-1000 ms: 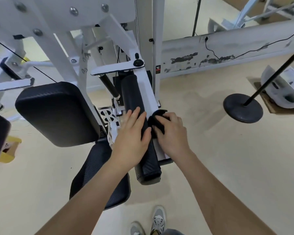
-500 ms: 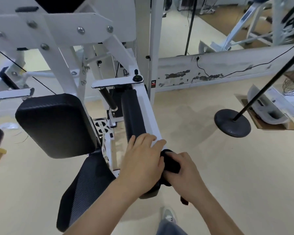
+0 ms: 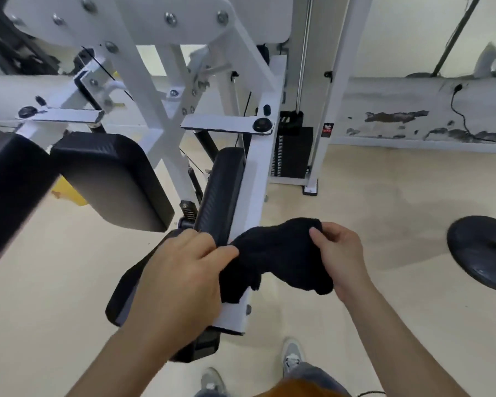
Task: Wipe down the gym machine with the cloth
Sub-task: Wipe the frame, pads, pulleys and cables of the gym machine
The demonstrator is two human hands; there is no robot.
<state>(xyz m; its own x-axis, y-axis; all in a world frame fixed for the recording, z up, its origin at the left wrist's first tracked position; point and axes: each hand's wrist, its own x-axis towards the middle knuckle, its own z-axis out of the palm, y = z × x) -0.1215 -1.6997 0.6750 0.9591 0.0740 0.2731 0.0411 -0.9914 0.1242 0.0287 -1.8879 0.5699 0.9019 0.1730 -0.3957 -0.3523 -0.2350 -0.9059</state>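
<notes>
- Left hand, lower ctr of frame: grip closed, fingers curled round the left end of the cloth.
- Right hand, ctr-right: grip closed, thumb and fingers pinching the cloth's right end; thumb tip shows on top of the fabric.
- Cloth: black, bunched, held btwn both hands just right of frame ctr. Its lower left part hangs in front of the near end of the white bar. Contact w/ the bar: cannot tell.
- Gym machine: white bolted frame, fills upper left and ctr.
- Long black arm pad runs along the left side of the white bar; its near end is hidden behind the left hand.
- Large black pad, ctr-left, well apart from both hands.
- Weight stack, behind the bar, upper ctr.
- Black round base on the floor, right edge.
- Grey shoe, bottom ctr, near the bar's end.
- Scuffed wall strip w/ black cable, upper right.
</notes>
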